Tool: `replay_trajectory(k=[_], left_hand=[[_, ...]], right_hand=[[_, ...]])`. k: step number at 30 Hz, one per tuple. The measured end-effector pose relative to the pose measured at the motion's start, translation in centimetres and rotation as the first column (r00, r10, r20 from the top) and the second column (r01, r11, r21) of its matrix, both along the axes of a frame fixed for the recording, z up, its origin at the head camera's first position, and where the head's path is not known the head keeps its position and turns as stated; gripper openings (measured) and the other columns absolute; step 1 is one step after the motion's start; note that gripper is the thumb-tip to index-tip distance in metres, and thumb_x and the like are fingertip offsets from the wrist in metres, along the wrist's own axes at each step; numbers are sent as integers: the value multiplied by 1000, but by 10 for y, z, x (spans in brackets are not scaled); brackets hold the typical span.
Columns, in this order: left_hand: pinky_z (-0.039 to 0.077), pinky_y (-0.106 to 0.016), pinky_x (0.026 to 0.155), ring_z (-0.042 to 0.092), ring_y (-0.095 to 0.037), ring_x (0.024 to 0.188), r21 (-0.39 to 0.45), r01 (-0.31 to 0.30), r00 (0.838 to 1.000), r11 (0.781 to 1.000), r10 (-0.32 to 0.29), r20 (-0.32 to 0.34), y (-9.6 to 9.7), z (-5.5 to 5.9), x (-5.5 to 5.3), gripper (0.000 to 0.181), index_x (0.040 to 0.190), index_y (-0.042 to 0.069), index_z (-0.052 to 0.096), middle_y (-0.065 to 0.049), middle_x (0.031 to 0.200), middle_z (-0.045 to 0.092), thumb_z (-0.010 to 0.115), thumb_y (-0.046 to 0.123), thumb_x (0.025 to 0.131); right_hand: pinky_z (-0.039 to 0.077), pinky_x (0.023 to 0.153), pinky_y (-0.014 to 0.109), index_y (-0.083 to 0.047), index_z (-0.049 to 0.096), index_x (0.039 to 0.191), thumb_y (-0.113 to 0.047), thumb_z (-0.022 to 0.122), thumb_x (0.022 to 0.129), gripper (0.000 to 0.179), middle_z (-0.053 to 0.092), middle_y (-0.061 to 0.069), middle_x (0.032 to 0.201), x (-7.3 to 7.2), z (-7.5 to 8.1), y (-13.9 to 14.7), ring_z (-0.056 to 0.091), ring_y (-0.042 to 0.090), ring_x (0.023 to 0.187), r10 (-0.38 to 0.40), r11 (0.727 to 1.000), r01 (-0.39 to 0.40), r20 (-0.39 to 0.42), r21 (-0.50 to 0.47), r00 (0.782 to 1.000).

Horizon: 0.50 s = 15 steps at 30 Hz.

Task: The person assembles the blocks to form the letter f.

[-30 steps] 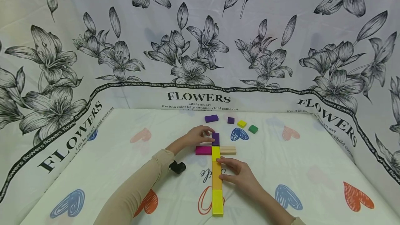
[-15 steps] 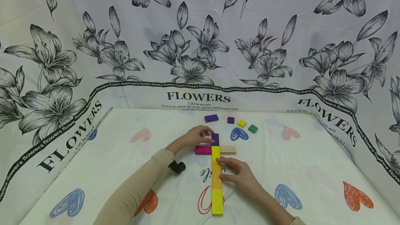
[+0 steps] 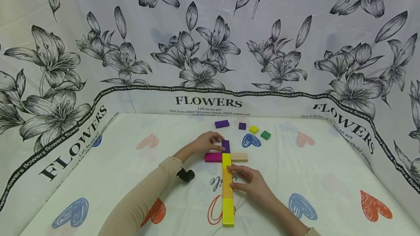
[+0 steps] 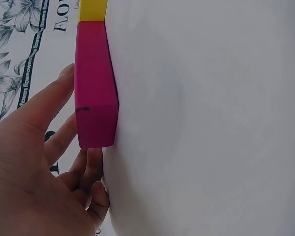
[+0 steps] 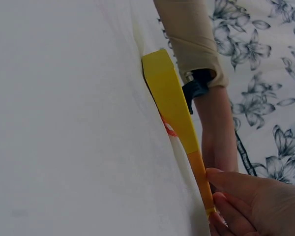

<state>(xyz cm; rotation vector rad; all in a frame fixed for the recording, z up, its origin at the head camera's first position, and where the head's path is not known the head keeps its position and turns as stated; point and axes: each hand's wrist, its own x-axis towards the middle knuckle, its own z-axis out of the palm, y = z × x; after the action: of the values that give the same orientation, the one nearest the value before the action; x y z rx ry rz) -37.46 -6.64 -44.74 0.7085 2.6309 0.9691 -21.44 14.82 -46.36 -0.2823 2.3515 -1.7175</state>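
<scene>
In the head view a straight column of blocks runs away from me: a yellow block point(image 3: 228, 212), an orange block point(image 3: 228, 184), another yellow block point(image 3: 226, 160) and a purple block point(image 3: 226, 146) at the far end. My left hand point(image 3: 206, 142) pinches the purple block with thumb and index finger. My right hand point(image 3: 251, 181) touches the column's right side, index finger near the joint of orange and yellow, thumb lower on the orange block. A magenta block point(image 3: 213, 157) lies left of the far yellow block, and a ridged pale wood block point(image 3: 239, 157) lies right of it.
Beyond the column lie a long purple block point(image 3: 222, 124), a small purple block point(image 3: 242, 126), a small yellow block point(image 3: 254, 129) and a green block point(image 3: 265, 134). A black device point(image 3: 186, 175) sits by my left wrist. A flower-printed curtain point(image 3: 210, 46) rises behind the table.
The purple block has shifted very slightly toward me and to the left under my left fingers. My right hand and the other blocks look unchanged.
</scene>
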Motion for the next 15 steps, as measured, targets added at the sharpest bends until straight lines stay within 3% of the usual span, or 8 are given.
replay_trajectory(k=[7, 15], left_hand=[[48, -30, 88, 55, -16, 98, 35, -1, 1000, 999, 0, 26, -3, -1, -4, 50, 125, 20, 62, -2, 113, 63, 77, 42, 82], [49, -31, 88, 58, -18, 96, 110, -82, 996, 991, 79, 28, -6, 2, -11, 54, 128, 14, 57, -5, 111, 64, 76, 38, 84]], right_hand=[[40, 109, 37, -22, 64, 128, -27, 78, 82, 48, 62, -4, 134, 0, 0, 1, 48, 24, 137, 10, 1000, -10, -3, 10, 1000], [41, 109, 38, -22, 64, 127, -28, 78, 81, 49, 63, -4, 134, 0, -1, 1, 48, 24, 137, 9, 1000, -9, -1, 9, 1000]])
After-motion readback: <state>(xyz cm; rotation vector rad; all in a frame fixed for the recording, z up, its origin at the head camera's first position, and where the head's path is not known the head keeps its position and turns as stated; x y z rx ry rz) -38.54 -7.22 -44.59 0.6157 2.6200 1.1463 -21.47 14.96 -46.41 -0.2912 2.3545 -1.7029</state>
